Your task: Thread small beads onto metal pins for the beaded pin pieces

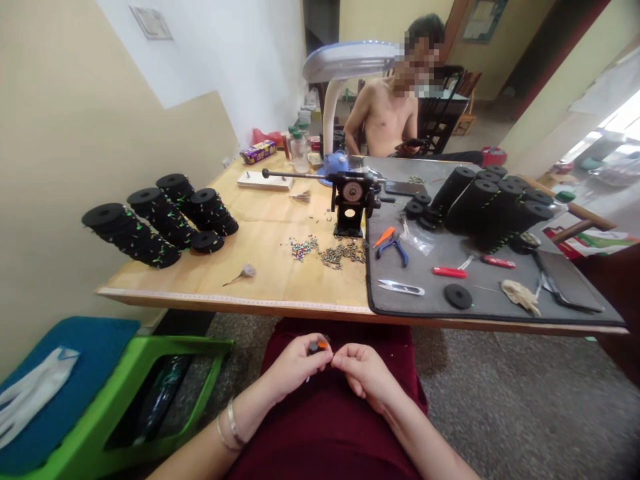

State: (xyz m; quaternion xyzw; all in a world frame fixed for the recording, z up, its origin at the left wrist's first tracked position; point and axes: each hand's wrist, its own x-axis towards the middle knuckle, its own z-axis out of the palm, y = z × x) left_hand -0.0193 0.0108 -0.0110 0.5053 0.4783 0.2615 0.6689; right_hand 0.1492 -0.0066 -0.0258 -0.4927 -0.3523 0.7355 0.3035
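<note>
My left hand (299, 365) is closed around a small black-and-orange thing (320, 347), whose kind I cannot make out. Close beside it, my right hand (364, 375) pinches thumb against fingertips; whatever lies in the pinch is too small to name. Both hands hover over my dark red clothing (320, 427), fingertips nearly meeting. On the table ahead lie a pile of colourful beads (304, 249) and a heap of small metallic pieces (343, 255). Behind them stands a black hand-cranked device with a dial (351, 193).
Stacks of black foam spools (150, 213) stand left; more spools (480, 200) stand right. The grey mat (400, 300) bears blue-handled pliers (395, 250), thread snips (401, 287) and a foam disc (457, 296). A green stool (115, 400) is at left. Another person (387, 120) sits behind the table.
</note>
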